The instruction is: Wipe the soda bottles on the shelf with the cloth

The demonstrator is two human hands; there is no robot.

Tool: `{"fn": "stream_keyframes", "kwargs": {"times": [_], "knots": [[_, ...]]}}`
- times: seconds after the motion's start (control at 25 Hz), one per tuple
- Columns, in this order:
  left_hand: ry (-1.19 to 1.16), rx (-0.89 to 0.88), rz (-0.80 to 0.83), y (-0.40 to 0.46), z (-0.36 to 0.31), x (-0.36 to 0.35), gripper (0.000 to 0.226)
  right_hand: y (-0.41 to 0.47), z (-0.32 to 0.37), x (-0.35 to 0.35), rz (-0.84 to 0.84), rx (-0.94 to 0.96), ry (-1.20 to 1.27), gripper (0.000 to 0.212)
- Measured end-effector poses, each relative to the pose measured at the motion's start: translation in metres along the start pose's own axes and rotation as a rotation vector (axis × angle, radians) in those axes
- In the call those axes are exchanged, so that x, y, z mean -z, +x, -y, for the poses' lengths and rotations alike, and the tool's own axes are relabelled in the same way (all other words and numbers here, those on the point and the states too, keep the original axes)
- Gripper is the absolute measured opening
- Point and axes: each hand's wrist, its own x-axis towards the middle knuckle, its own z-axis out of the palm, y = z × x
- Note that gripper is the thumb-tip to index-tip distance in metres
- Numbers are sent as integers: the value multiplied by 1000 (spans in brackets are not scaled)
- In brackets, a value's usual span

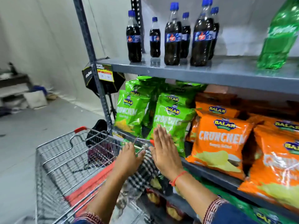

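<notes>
My one camera sits on my head, looking forward and down, tilted so the shelf frame (90,46) leans. It is close: my forearms enter from six o'clock, the cola bottles (172,36) stand at twelve to one o'clock, the cart (64,159) fills seven to eight o'clock, the floor spreads at nine.

Grey concrete floor (29,126), pale curtain wall (40,38), grey metal shelving (210,75)

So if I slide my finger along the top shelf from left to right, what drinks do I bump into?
Tall dark cola bottle → small cola bottle → two big cola bottles at the front, with more tucked behind them → big green bottle.
</notes>
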Motion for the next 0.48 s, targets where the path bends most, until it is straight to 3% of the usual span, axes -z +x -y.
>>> {"fn": "stream_keyframes", "kwargs": {"times": [0.16,0.32,0.4,0.48], "knots": [[-5,59,98,-19,10,-16,52,-23,11,-27,194,-341,353,69],[-34,40,92,-21,11,-19,46,-25,9,-37,213,-836,755,85],[-50,11,79,-23,10,-21,44,-25,6,-41,294,-1043,930,72],[-60,-9,68,-24,10,-21,43,-25,7,-37,374,-1091,1044,38]]}}
